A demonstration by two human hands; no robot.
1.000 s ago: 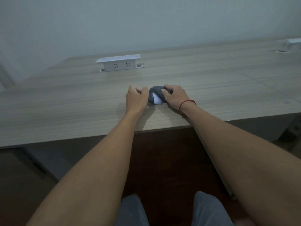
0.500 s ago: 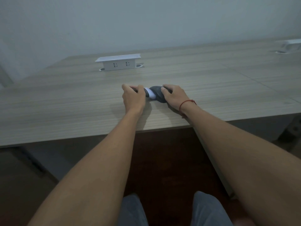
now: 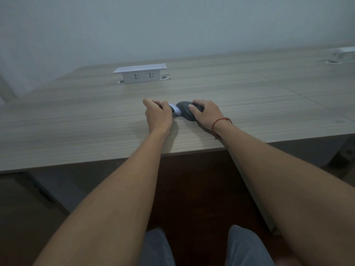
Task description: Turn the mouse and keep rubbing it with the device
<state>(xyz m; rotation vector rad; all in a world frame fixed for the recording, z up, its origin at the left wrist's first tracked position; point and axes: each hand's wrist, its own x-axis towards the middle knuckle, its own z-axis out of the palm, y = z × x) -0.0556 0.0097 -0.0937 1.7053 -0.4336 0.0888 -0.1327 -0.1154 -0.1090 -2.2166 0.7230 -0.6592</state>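
A dark grey rounded object (image 3: 184, 112), shaped like a computer mouse, lies on the wooden desk (image 3: 76, 120). My right hand (image 3: 206, 114) grips it from the right, fingers curled over its top. A pale white part (image 3: 176, 111) shows between the dark body and my left hand (image 3: 158, 117). My left hand holds the dark left end of that part with curled fingers; the piece in its grasp is mostly hidden. A red string circles my right wrist.
A white raised socket box (image 3: 141, 73) stands on the desk behind the hands. Another white box (image 3: 345, 53) sits at the far right edge. The desk's front edge runs below my wrists; my knees and dark floor lie beneath.
My left hand has drawn away leftwards from the dark body, and the white part between the two hands has come into view and lengthened. The right hand stayed in place.
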